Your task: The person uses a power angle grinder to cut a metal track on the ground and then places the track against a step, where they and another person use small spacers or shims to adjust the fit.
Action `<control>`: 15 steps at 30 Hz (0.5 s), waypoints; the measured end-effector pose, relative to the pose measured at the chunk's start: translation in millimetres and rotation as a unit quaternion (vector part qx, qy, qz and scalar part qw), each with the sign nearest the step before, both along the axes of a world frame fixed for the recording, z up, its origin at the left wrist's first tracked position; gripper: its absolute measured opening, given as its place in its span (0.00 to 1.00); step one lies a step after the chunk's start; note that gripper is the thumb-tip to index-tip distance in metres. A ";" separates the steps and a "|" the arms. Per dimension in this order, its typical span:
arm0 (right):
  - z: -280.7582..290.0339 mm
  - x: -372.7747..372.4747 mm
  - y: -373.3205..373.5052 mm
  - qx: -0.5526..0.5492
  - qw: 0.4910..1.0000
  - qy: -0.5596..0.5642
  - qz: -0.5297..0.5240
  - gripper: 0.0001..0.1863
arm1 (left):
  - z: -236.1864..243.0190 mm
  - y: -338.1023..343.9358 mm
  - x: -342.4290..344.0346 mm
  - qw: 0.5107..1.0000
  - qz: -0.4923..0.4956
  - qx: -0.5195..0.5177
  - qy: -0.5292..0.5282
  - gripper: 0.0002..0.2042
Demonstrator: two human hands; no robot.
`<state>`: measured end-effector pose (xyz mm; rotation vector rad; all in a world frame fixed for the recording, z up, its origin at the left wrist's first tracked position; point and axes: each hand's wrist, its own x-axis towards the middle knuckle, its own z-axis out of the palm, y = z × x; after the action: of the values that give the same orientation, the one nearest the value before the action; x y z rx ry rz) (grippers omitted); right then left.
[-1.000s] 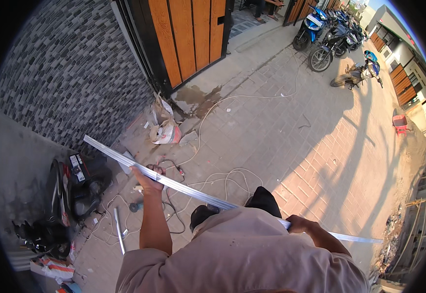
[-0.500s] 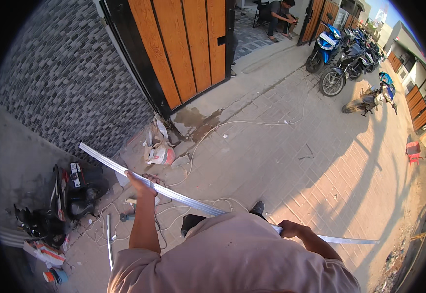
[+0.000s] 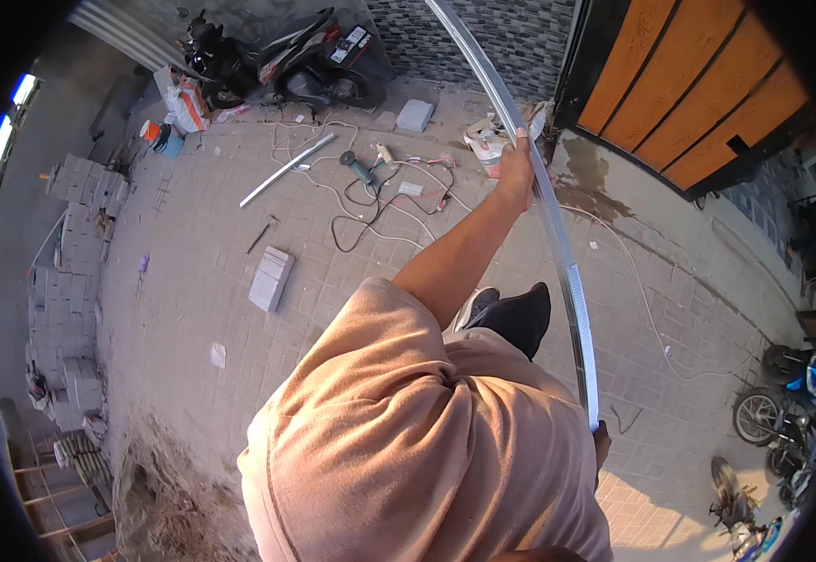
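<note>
My left hand (image 3: 516, 173) grips a long silver metal channel (image 3: 558, 234), which runs from the top of the view down past my right side. My right hand (image 3: 601, 448) is mostly hidden by my shirt, closed round the channel's lower part. On the paving in front of me lie a green angle grinder (image 3: 357, 169) with tangled cords (image 3: 356, 220), a short metal channel (image 3: 286, 170), a hammer (image 3: 263, 234) and a pale block (image 3: 271, 279). A torn sack (image 3: 483, 150) sits behind the long channel, near my left hand.
A black scooter (image 3: 323, 70) stands by the tiled wall (image 3: 459, 66), with buckets (image 3: 164, 140) and a sack (image 3: 186, 103) nearby. Stacked blocks (image 3: 66, 281) line the left side. A wooden-panelled gate (image 3: 670, 94) is upper right, parked motorbikes (image 3: 773, 421) lower right.
I have turned to the left: the scooter, grinder and scattered items now sit higher and more central, the gate farther right. The channel in my hands now runs nearly upright in the view.
</note>
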<state>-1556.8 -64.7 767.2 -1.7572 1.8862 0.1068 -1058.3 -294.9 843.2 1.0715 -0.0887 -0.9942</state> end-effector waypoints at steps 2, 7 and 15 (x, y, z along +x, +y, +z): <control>-10.6 -11.8 -18.7 -0.014 1.000 0.017 -0.017 0.23 | -17.9 -9.7 0.5 0.998 0.033 0.036 -0.044 0.21; -6.6 -41.0 -70.7 -0.105 0.990 0.090 0.043 0.19 | -62.9 -14.4 12.9 0.997 -0.033 0.014 -0.067 0.22; 6.9 -84.1 -190.7 -0.267 0.944 0.185 -0.061 0.19 | -79.1 -60.5 -45.8 1.000 -0.031 0.002 -0.001 0.18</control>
<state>-1640.9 -255.4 774.1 -2.0680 2.4679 -0.1474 -1104.1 -355.4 764.1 1.0791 -0.1209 -1.0495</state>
